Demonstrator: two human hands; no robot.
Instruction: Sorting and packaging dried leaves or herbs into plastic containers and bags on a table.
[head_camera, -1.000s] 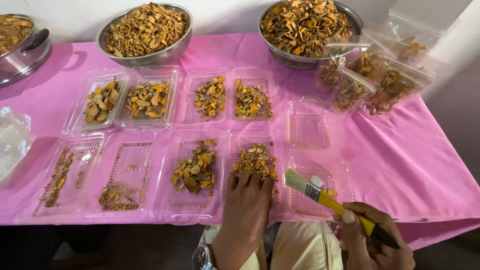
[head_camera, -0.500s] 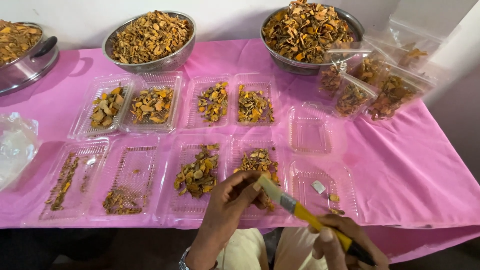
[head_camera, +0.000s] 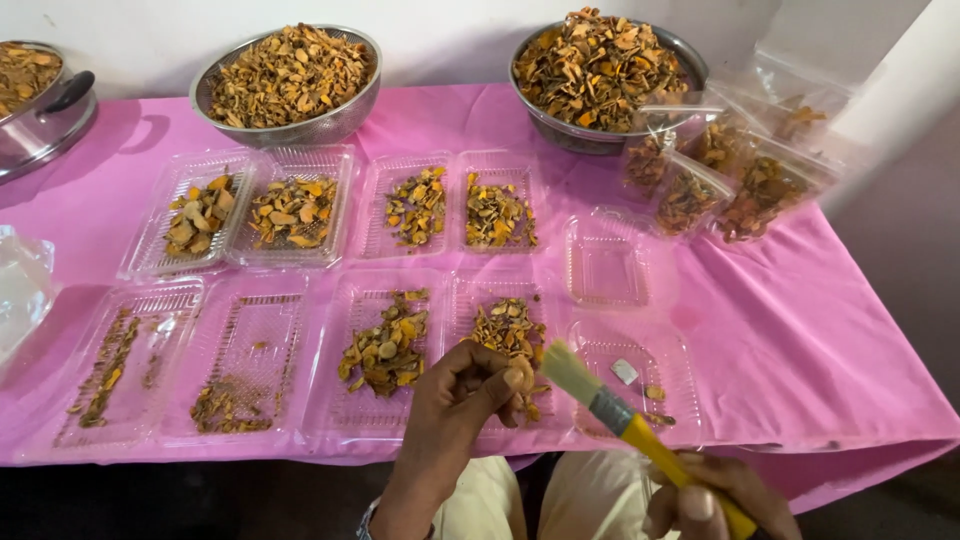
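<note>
My left hand (head_camera: 455, 400) is raised over the near middle trays, its fingertips pinched on a small dried root piece (head_camera: 519, 377). My right hand (head_camera: 715, 497), at the bottom right, grips the yellow handle of a paintbrush (head_camera: 610, 408). The pale bristles point up and left, almost touching the piece. Beneath them lies a clear plastic tray (head_camera: 505, 345) of dried orange-brown root slices, with another such tray (head_camera: 385, 350) to its left and a nearly bare tray (head_camera: 640, 375) to its right.
A pink cloth (head_camera: 800, 330) covers the table. Several more clear trays of slices lie in two rows. Two steel bowls (head_camera: 290, 75) (head_camera: 600, 65) heaped with dried slices stand at the back, a pot (head_camera: 40, 100) at far left. Filled plastic bags (head_camera: 720, 170) lie at the back right.
My left hand lifted off the tray with a piece pinched in its fingers. The brush swung left and up from the right-hand tray until its bristles met the piece.
</note>
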